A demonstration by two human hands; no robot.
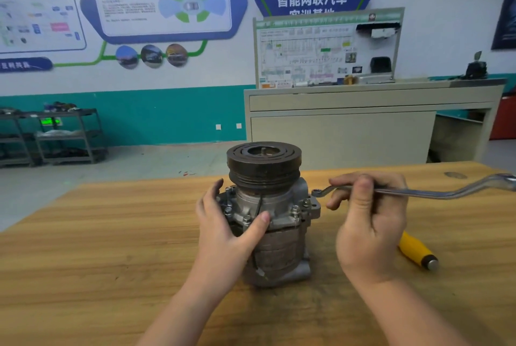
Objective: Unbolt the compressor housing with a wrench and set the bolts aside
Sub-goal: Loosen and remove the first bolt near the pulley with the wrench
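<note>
A grey metal compressor stands upright on the wooden table, its dark pulley on top. Several bolts sit around the housing flange below the pulley. My left hand grips the housing from the left, thumb across its front. My right hand holds a silver offset ring wrench by its shaft. The wrench's near ring end hovers just right of the flange, above a right-side bolt and not seated on it.
A yellow-handled tool lies on the table behind my right hand. A grey cabinet with a training board stands beyond the table's far edge. Metal shelf carts are against the wall at the left.
</note>
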